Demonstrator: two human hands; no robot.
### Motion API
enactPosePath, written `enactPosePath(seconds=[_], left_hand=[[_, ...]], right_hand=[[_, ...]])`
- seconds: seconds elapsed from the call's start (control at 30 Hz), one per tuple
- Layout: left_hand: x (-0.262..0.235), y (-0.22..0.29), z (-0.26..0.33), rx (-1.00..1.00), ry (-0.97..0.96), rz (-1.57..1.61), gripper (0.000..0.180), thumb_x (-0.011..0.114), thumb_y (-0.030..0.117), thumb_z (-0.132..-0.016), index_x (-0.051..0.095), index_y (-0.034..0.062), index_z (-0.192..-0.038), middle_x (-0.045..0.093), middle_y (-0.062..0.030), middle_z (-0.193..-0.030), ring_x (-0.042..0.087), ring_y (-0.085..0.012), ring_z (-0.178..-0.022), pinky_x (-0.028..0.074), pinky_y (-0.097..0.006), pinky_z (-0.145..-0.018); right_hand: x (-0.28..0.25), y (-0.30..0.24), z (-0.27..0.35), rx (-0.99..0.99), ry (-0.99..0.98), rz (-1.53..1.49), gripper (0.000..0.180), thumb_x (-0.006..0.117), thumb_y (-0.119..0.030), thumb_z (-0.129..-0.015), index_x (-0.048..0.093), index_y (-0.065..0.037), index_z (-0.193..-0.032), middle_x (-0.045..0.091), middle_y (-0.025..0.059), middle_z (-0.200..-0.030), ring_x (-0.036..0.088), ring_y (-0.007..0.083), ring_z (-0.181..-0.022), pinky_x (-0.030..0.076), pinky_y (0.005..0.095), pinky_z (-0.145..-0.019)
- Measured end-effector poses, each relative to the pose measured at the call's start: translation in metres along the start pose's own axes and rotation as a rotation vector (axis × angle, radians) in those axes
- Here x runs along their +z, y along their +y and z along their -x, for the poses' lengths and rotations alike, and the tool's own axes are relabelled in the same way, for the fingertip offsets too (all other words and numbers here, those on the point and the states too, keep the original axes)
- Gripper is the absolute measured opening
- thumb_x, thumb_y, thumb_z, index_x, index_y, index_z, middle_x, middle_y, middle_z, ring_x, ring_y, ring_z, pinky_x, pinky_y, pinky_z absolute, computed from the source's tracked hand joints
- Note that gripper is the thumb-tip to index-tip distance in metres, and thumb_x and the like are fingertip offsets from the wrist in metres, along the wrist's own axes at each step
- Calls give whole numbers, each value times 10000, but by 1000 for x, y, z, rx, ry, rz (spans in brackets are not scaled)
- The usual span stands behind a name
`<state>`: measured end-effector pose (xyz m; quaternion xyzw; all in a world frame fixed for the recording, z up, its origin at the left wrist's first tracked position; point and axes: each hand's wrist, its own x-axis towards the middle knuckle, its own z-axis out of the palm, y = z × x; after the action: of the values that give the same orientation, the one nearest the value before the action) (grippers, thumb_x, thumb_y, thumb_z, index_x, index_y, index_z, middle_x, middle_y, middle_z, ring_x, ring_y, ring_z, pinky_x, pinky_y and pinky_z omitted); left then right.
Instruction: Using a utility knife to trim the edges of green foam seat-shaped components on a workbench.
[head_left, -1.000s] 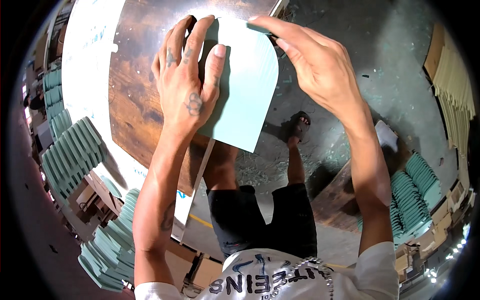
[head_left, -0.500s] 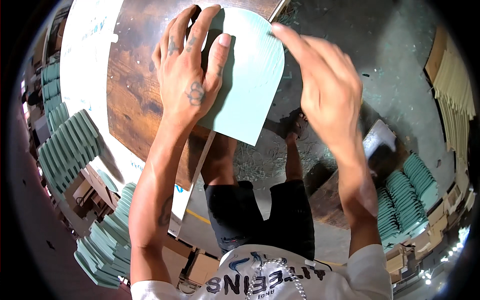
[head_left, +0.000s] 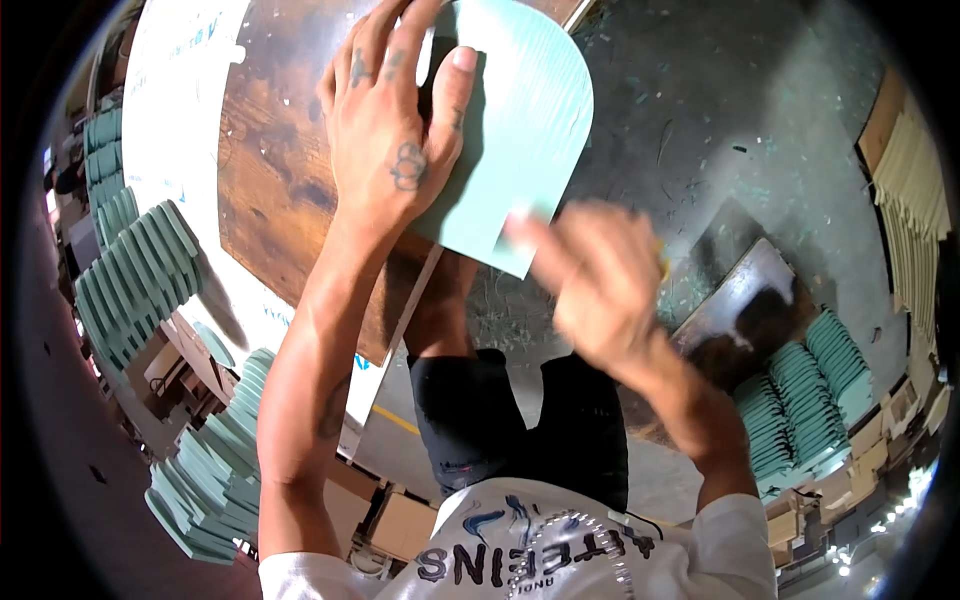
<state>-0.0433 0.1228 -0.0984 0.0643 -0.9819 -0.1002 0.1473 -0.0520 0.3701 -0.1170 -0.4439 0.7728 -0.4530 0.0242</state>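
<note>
A pale green flat panel (head_left: 535, 110) with a rounded far end lies on the brown wood-grain table (head_left: 265, 190), its right side jutting past the table's edge. Flat across the panel's left part is my left hand (head_left: 395, 135), pressing it down with fingers and thumb spread. My right hand (head_left: 600, 275), smeared by motion, is closed at the panel's near right corner, thumb side touching or almost touching the edge. A small yellow patch shows at the far side of that hand; what it holds is hidden.
Stacks of green panels stand on the left (head_left: 135, 285), lower left (head_left: 215, 480) and right (head_left: 790, 415). A brown-topped board (head_left: 745, 300) lies to the right. Pale yellowish sheets (head_left: 915, 200) are piled at the far right. Green shavings litter the grey floor (head_left: 680, 150).
My right hand has swept toward me along the panel's right edge, from the rounded far end to the near corner. My left hand stays spread on the panel.
</note>
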Motion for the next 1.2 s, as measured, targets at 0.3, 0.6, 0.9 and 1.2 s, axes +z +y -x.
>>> enactPosePath(seconds=[0.3, 0.6, 0.9, 1.2], left_hand=[[5, 0, 6, -132, 47, -28, 433, 431, 384, -1078, 568, 48, -1314, 525, -186, -1351, 571, -371, -1182, 415, -531, -1011], [-2, 20, -1, -189, 44, 7, 346, 549, 238, -999, 567, 27, -1273, 537, -211, -1291, 545, -388, -1173, 411, -505, -1007], [-17, 9, 18, -156, 303, -146, 478, 661, 287, -959, 535, -8, -1313, 526, -249, -1256, 527, -402, -1175, 389, -536, -1017], [-42, 50, 42, -710, -32, 12, 621, 634, 356, -982, 442, 13, -1463, 426, -338, -1436, 462, -485, -1289, 403, -603, -1050]], right_hand=[[-50, 54, -80, -113, -158, 384, 645, 527, 96, -856, 631, -242, -1396, 671, 51, -986, 619, 187, -850, 486, 331, -744], [-41, 25, -20, -254, -282, 304, 368, 521, -129, -1002, 650, -204, -1338, 595, 31, -824, 537, 155, -724, 395, 338, -688], [-27, 22, -73, 650, -30, -850, 394, 571, -160, -1031, 563, 25, -1379, 705, 82, -924, 659, 124, -789, 525, 258, -686], [12, -60, -11, 741, 131, -960, 310, 526, -80, -1052, 534, 47, -1335, 711, 119, -979, 680, 139, -806, 541, 260, -711]])
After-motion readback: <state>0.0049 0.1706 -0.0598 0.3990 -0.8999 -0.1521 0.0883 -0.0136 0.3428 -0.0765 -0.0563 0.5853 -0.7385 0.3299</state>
